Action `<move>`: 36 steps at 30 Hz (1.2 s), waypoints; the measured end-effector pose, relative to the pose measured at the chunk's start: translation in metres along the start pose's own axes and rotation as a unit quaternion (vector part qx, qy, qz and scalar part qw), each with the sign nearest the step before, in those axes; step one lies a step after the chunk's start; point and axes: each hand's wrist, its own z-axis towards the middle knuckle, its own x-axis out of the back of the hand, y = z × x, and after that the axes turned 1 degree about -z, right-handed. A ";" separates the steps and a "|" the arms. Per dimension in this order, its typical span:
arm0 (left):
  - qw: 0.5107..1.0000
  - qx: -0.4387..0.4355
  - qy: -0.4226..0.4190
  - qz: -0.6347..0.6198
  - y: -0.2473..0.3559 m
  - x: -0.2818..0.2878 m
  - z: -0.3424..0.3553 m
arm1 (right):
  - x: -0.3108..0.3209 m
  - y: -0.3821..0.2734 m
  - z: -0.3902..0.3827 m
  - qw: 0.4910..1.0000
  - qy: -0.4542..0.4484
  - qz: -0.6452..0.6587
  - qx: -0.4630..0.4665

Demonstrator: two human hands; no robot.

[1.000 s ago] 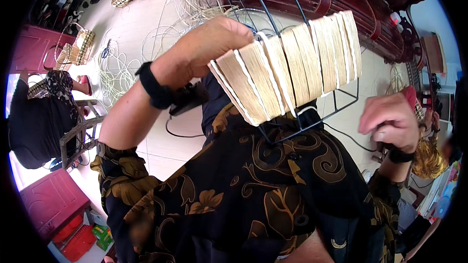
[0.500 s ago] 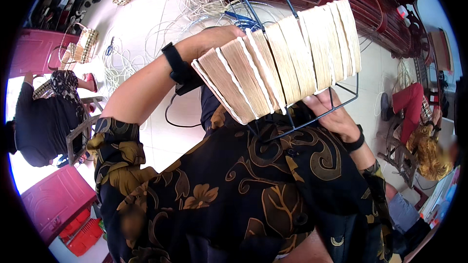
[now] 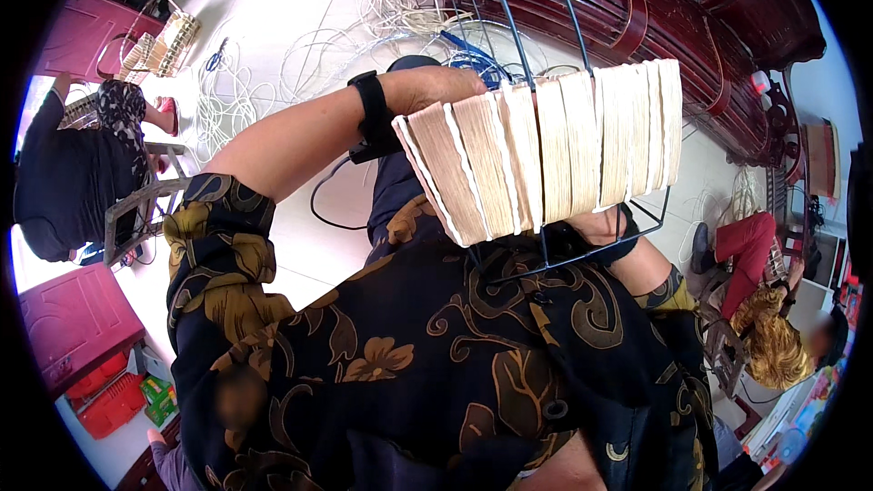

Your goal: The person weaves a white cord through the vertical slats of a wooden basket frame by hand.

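Note:
A black wire basket frame hangs in front of me, one side wrapped in pale flat strips with white wavy cords running between them. My left hand grips it at the upper left of the wrapped side, its fingertips tucked behind. My right hand is beneath the wrapped side at the lower right, inside the wire outline, with its fingers mostly hidden. Blue strands and loose pale cord lie on the floor beyond.
A dark wooden bench stands beyond. Seated co-workers in black and in red trousers are at left and right. Woven baskets sit at upper left; a pink cabinet is at lower left.
My right hand has moved left from outside the frame to beneath the wrapped side. My left forearm now lies flatter, and the wrapped piece has shifted slightly.

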 end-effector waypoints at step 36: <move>0.929 -0.159 0.316 -0.105 0.130 -0.081 -0.127 | 0.045 0.029 -0.262 0.882 0.096 0.145 -0.439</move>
